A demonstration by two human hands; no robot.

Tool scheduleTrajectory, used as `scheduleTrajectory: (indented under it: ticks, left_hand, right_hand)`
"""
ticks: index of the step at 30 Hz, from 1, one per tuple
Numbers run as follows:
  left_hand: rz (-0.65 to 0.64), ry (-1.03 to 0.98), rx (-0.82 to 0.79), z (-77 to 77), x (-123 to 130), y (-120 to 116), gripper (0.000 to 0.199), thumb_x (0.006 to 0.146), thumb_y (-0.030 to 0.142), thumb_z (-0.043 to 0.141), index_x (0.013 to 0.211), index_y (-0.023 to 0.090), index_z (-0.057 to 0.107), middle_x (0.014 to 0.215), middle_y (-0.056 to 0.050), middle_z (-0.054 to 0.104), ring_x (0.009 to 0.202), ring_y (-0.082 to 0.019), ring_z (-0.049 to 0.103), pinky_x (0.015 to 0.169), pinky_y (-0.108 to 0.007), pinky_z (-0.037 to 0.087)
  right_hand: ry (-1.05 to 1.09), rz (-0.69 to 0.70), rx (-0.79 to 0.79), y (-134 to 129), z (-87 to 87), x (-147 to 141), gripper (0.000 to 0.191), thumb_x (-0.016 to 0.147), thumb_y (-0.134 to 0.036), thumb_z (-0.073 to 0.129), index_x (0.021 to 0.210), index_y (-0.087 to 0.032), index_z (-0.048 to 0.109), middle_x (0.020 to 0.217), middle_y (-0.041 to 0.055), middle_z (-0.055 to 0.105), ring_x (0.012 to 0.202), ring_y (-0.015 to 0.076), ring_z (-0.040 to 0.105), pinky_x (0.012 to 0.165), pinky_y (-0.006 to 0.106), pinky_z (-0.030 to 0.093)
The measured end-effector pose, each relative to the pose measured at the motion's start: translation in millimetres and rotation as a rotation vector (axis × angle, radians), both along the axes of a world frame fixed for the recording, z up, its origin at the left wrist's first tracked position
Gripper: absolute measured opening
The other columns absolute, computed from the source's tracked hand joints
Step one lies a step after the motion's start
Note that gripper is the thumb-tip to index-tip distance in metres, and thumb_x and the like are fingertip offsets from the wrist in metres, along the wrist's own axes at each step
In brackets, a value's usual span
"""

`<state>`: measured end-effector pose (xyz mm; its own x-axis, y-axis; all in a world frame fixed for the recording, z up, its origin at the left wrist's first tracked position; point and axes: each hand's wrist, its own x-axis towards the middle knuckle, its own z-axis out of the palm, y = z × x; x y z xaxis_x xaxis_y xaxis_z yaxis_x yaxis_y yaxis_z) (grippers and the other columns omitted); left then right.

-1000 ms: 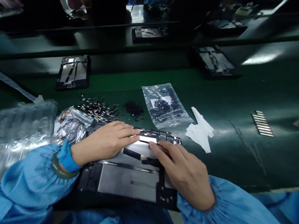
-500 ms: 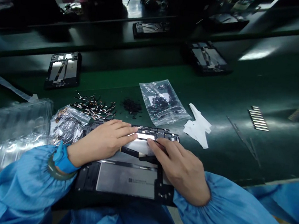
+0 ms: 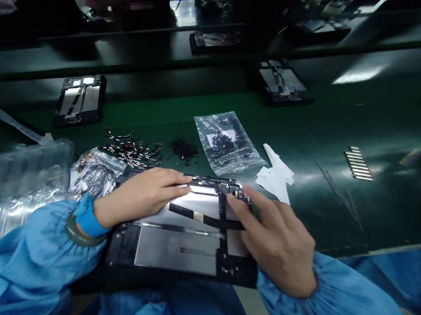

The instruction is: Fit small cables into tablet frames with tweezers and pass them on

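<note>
An opened tablet lies in front of me, with a silvery battery panel, a dark ribbon cable and a black frame in sight. My left hand rests along its upper left part, fingers stretched out, the tips by the top edge. At the upper right corner is my right hand, a little blurred, thumb and forefinger apart beside small parts on the frame. Nothing shows between those fingers.
Beyond the tablet lie a pile of short wires, small black pieces, a clear bag and white paper. Tweezers and a row of metallic strips are right. Left stands a clear plastic tray. More opened tablets sit farther back.
My right hand has moved right, from the middle of the tablet's top edge to its upper right corner, and its fingers have spread. My left hand has stayed almost in place.
</note>
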<state>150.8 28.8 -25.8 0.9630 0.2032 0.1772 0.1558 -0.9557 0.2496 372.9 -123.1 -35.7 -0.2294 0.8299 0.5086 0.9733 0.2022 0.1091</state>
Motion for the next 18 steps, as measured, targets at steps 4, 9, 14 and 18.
scheduleTrajectory:
  ticks: [4, 9, 14, 18]
  left_hand:
    - [0.246, 0.057, -0.107, -4.0, 7.0, 0.9, 0.055, 0.094, 0.035, 0.045, 0.142, 0.017, 0.027, 0.118, -0.014, 0.06, 0.102, -0.024, 0.061, 0.081, -0.037, 0.053]
    - [0.379, -0.005, -0.131, -5.2, 15.9, 3.8, 0.053, 0.093, 0.028, 0.046, 0.141, 0.021, 0.026, 0.098, -0.007, 0.064, 0.083, -0.019, 0.063, 0.073, -0.033, 0.051]
    - [0.777, -0.37, -0.604, 26.4, -2.3, 21.0, 0.062, 0.081, 0.036, 0.062, 0.132, 0.016, 0.032, 0.081, -0.002, 0.064, 0.066, -0.014, 0.061, 0.058, -0.027, 0.05]
    - [0.81, -0.291, -0.991, 46.3, -18.5, 28.0, 0.037, 0.088, 0.042, 0.049, 0.113, 0.014, 0.052, 0.068, 0.003, 0.06, 0.054, -0.01, 0.057, 0.047, -0.021, 0.046]
  right_hand:
    - [0.393, -0.234, -0.031, -20.0, -10.4, 14.6, 0.031, 0.087, -0.014, 0.047, 0.114, -0.017, 0.061, 0.101, 0.011, 0.066, 0.086, 0.0232, 0.063, 0.075, 0.035, 0.051]
    - [1.014, -0.42, -0.469, -38.5, -34.8, 17.6, 0.041, 0.087, -0.053, 0.044, 0.089, -0.019, 0.067, 0.071, 0.0048, 0.066, 0.064, 0.0206, 0.063, 0.052, 0.028, 0.05]
    - [1.506, -0.488, -0.668, -46.3, -42.6, 16.2, 0.06, 0.071, -0.073, 0.053, 0.088, -0.017, 0.065, 0.053, -0.0008, 0.053, 0.042, 0.013, 0.045, 0.036, 0.024, 0.036]
    - [1.544, -0.431, -0.72, -45.7, -39.7, 19.9, 0.057, 0.066, -0.068, 0.063, 0.091, -0.017, 0.065, 0.074, 0.0052, 0.065, 0.06, 0.0182, 0.058, 0.046, 0.026, 0.047]
